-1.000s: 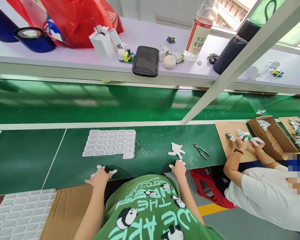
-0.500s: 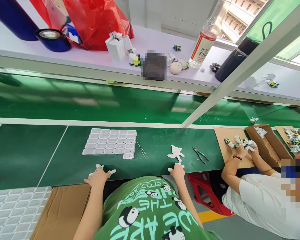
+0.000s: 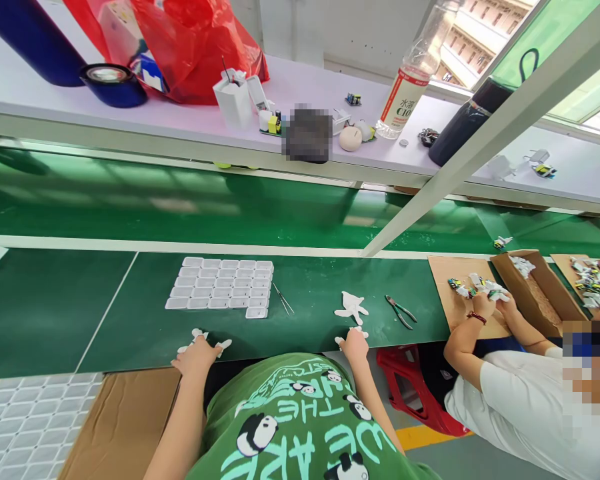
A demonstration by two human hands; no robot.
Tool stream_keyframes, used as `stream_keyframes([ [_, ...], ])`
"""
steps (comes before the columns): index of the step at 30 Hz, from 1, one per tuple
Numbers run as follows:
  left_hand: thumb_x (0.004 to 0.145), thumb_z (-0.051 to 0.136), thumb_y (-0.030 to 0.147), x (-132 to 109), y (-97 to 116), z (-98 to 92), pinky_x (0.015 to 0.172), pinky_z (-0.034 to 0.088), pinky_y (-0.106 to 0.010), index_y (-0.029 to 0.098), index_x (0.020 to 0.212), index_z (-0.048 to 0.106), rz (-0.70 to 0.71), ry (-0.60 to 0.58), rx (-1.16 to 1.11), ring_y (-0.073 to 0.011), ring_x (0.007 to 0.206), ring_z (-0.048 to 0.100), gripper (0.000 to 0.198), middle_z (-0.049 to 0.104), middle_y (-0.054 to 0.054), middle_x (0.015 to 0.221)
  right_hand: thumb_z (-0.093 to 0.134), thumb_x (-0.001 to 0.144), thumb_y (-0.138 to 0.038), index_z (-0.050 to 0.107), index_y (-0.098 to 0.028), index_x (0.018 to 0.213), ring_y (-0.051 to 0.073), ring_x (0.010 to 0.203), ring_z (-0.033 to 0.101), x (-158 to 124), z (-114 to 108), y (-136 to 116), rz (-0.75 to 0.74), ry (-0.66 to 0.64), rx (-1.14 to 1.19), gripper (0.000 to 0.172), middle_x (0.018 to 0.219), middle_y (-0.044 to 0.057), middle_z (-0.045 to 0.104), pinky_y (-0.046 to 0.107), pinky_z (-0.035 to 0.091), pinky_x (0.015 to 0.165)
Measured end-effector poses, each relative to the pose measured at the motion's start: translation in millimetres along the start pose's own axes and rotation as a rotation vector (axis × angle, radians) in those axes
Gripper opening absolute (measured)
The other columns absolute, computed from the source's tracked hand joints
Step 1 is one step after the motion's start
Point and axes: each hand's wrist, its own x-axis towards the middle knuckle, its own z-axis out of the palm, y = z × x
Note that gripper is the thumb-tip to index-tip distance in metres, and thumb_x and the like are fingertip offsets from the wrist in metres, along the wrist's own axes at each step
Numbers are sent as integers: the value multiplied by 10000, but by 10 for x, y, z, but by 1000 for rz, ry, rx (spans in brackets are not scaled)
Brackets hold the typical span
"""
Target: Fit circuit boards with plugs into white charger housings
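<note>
My left hand [image 3: 197, 350] rests at the table's front edge, its fingers spread and holding nothing. White coverings sit on its fingertips. Further right, my right hand [image 3: 354, 341] lies on the same edge with thumb and fingers apart, also white at the tips. Just beyond it is a crumpled white glove [image 3: 351, 305], not touched by the hand. A block of white plastic cases [image 3: 220, 283] lies in rows beyond my left hand. Metal tweezers [image 3: 283, 299] lie beside that block, and green-handled pliers [image 3: 401, 311] lie to the right of the glove.
On the right a co-worker's hands [image 3: 485, 303] handle small parts over cardboard, beside an open cardboard box [image 3: 535, 287]. A slanted metal post [image 3: 415, 200] rises from the bench. The back shelf [image 3: 310, 73] carries bottles and a red bag [image 3: 200, 53]. More white cases [image 3: 30, 420] are lower left.
The camera view has shifted very slightly. Both my hands stay in place on the edge, while the co-worker's hands move a little.
</note>
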Motion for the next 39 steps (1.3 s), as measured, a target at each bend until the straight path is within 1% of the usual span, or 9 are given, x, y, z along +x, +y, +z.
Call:
stream_keyframes([
  [11, 942, 554, 592, -16, 17, -46, 1036, 433, -517, 176, 1361, 516, 16, -3, -14, -304, 1211, 563, 592, 585, -134, 1333, 634, 975, -404, 608, -152, 1241, 228, 1070, 653, 14, 49, 4, 8, 8, 33, 367, 1236, 99, 639, 436, 573, 914],
  [16, 951, 559, 571, -34, 25, -66, 1018, 458, -510, 171, 1358, 520, 15, -2, -18, -297, 1194, 575, 572, 596, -131, 1307, 637, 977, -374, 620, -152, 1222, 215, 1035, 666, -29, -44, 115, -57, 25, 36, 331, 1197, 88, 656, 422, 584, 893],
  [19, 949, 566, 571, -42, 27, -80, 1024, 459, -516, 174, 1359, 522, 15, 1, -21, -299, 1201, 574, 572, 597, -129, 1309, 604, 996, -383, 604, -169, 1260, 219, 1057, 658, -30, -177, 153, -147, 126, 48, 341, 1220, 90, 649, 434, 571, 921],
  [22, 945, 573, 576, -51, 27, -96, 1023, 463, -519, 177, 1352, 530, 14, 3, -18, -298, 1199, 577, 572, 599, -127, 1305, 582, 1006, -365, 588, -189, 1295, 253, 1207, 591, 59, -288, 93, -216, 279, 44, 339, 1338, 106, 593, 484, 509, 1030],
  [24, 944, 574, 580, -57, 27, -104, 1017, 470, -518, 174, 1345, 535, 11, 4, -14, -297, 1191, 582, 572, 603, -127, 1297, 597, 996, -354, 602, -187, 1275, 270, 1271, 548, 172, -310, 22, -253, 341, 30, 326, 1369, 108, 575, 509, 467, 1077],
  [27, 948, 573, 571, -66, 28, -108, 1009, 479, -515, 172, 1340, 538, 15, 12, -13, -293, 1181, 588, 560, 608, -126, 1283, 623, 980, -358, 622, -169, 1229, 268, 1244, 564, 376, -258, -55, -292, 377, 9, 312, 1325, 104, 599, 508, 473, 1061],
  [33, 949, 575, 566, -69, 20, -80, 994, 489, -503, 169, 1345, 531, 23, 24, -31, -289, 1169, 591, 563, 603, -128, 1293, 624, 983, -361, 623, -163, 1209, 233, 1106, 630, 661, -138, -43, -352, 461, -4, 300, 1248, 94, 629, 452, 550, 952],
  [36, 948, 572, 565, -51, 14, -59, 994, 485, -501, 170, 1341, 534, 23, 19, -41, -289, 1172, 588, 559, 598, -129, 1305, 612, 991, -354, 626, -174, 1206, 221, 1087, 637, 711, -127, -319, -474, 507, -9, 281, 1249, 92, 630, 433, 564, 932],
  [39, 946, 562, 584, -31, 9, -53, 994, 483, -502, 174, 1345, 530, 24, 16, -42, -291, 1176, 587, 573, 594, -129, 1313, 603, 997, -345, 638, -183, 1191, 218, 1106, 632, 724, -68, -990, -693, 521, -22, 255, 1260, 93, 631, 430, 558, 952],
])
